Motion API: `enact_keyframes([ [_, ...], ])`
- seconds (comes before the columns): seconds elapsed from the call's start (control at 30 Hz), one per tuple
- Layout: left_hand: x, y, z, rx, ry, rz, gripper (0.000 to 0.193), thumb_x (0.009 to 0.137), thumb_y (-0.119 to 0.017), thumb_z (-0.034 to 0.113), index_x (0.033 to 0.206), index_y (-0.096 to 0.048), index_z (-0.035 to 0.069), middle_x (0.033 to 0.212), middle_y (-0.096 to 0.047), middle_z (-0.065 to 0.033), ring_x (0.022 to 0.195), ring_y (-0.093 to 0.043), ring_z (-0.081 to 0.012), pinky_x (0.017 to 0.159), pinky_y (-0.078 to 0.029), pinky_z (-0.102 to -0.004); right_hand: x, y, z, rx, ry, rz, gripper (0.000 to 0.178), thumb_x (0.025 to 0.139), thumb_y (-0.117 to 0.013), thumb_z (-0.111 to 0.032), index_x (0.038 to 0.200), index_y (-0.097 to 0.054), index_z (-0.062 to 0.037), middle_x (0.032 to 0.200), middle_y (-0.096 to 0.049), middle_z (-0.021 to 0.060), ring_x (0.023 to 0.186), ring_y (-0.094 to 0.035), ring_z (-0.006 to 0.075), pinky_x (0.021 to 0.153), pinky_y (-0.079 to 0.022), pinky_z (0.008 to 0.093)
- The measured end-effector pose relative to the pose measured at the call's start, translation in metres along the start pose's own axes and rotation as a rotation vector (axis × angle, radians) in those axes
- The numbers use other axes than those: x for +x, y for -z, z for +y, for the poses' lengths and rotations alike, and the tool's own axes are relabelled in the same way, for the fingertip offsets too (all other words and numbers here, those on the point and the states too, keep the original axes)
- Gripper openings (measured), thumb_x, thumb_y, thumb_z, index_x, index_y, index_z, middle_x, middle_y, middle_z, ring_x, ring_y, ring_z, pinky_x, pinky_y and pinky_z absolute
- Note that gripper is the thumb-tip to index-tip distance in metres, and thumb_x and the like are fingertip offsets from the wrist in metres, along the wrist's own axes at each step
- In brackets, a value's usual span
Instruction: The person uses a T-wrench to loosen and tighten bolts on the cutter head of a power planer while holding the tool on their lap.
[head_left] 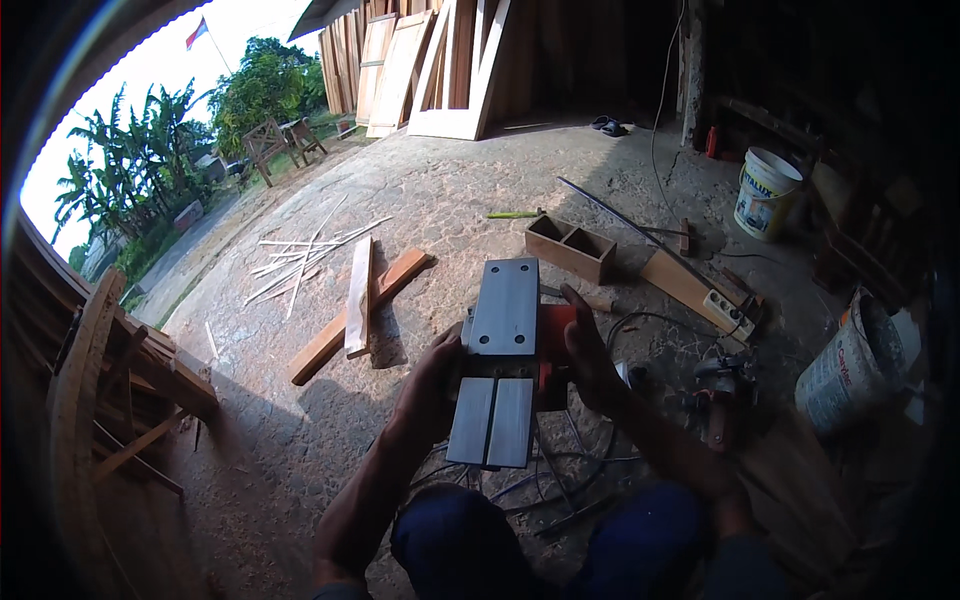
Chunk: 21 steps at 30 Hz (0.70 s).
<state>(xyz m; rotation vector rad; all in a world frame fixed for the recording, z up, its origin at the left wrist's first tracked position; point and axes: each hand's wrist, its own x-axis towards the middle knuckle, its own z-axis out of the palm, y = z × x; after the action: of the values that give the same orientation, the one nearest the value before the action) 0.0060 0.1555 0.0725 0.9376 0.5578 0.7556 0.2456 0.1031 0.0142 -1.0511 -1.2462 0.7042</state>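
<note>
An electric hand planer (508, 310) is held upside down in front of me, its flat grey sole plates facing up. A dark gap with the cutter area lies between the longer far plate and the grooved near plate. My left hand (432, 385) grips the planer's left side, fingers partly hidden under it. On the other side my right hand (592, 360) is closed round the red body (556, 330), thumb pointing up and away. Both forearms come in from below, over my knees in blue trousers.
Two crossed wooden boards (358, 300) and thin strips (300, 255) lie on the rough floor left. Beyond the planer sits a two-compartment wooden box (570, 250). At right are a power strip (728, 312), cables, a dark power tool (722, 385) and buckets (768, 190). Door panels (455, 125) lean behind.
</note>
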Motion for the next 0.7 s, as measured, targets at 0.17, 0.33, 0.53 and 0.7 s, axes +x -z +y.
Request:
enact_keyframes([
  [0.17,-0.034,-0.030,0.005,0.355,-0.407,-0.010,0.076,0.102,-0.036,0.056,0.155,-0.022,0.003,0.147,-0.040,-0.0248,0.121,-0.056,-0.0325,0.099,-0.048,-0.0463,0.021,0.000,-0.036,-0.607,0.739,0.156,0.039,0.098,-0.051,-0.034,0.111,-0.051,0.0023,0.100,-0.059,0.0207,0.092,-0.059,0.0371,0.083,-0.050,0.0459],
  [0.33,-0.060,-0.053,0.001,0.822,-0.795,0.091,0.067,0.102,-0.030,0.038,0.152,-0.023,-0.006,0.139,-0.047,-0.0306,0.125,-0.053,-0.0349,0.107,-0.040,-0.0417,-0.004,0.008,-0.043,-0.407,0.366,-0.055,0.032,0.099,-0.052,-0.026,0.115,-0.054,0.0013,0.101,-0.060,0.0196,0.095,-0.060,0.0349,0.084,-0.050,0.0432],
  [0.53,-0.086,-0.050,-0.029,0.867,-0.772,0.282,0.067,0.104,-0.031,0.041,0.149,-0.030,-0.008,0.120,-0.062,-0.0251,0.101,-0.065,-0.0289,0.089,-0.050,-0.0388,-0.050,0.002,-0.058,-0.581,0.426,-0.117,0.032,0.101,-0.051,-0.023,0.120,-0.057,0.0014,0.104,-0.062,0.0161,0.099,-0.061,0.0277,0.087,-0.050,0.0386],
  [0.7,-0.099,-0.056,-0.045,0.758,-0.635,0.322,0.063,0.104,-0.032,0.039,0.149,-0.033,-0.005,0.120,-0.063,-0.0244,0.104,-0.065,-0.0302,0.091,-0.051,-0.0392,-0.068,-0.008,-0.113,0.006,-0.240,-0.176,0.040,0.101,-0.043,-0.033,0.120,-0.058,-0.0016,0.102,-0.062,0.0107,0.098,-0.062,0.0192,0.088,-0.051,0.0349],
])
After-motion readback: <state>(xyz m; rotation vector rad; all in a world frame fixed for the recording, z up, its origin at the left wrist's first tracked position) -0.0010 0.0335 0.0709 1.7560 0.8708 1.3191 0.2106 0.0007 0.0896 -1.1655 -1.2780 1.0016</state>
